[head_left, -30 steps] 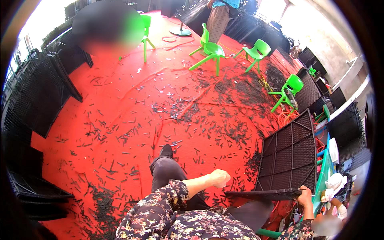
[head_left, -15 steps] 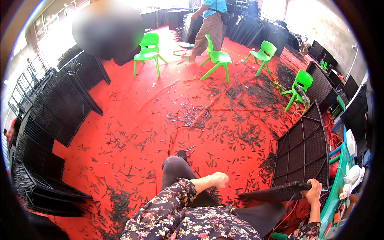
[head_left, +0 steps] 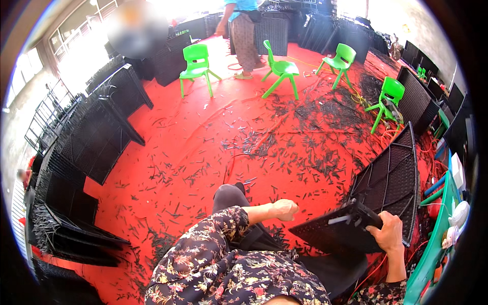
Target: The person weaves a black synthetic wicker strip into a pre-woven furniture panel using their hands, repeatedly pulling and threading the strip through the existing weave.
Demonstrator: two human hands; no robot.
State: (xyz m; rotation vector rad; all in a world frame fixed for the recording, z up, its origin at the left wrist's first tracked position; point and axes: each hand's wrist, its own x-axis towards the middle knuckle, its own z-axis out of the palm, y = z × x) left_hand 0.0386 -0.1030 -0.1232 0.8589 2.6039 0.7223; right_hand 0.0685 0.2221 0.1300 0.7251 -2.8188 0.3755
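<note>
My right hand (head_left: 389,235) grips the near edge of a black woven panel (head_left: 335,231) on a metal frame, held flat and low at the lower right. Just left of the panel's far corner, my left hand (head_left: 284,209) is a closed fist with nothing in it. A second, larger black woven panel (head_left: 394,180) leans upright directly behind the held one. My dark trouser leg (head_left: 229,195) stretches forward over the red floor mat (head_left: 193,147).
Short black strips litter the red mat. Stacks of black woven frames (head_left: 86,152) line the left side and far wall. Several green plastic chairs (head_left: 279,68) stand at the back, with another person (head_left: 244,35) standing among them. A green table edge (head_left: 432,254) runs along the right.
The view has tilted up, showing more of the room. The held panel now shows its woven face instead of its thin edge. My left fist stays beside it.
</note>
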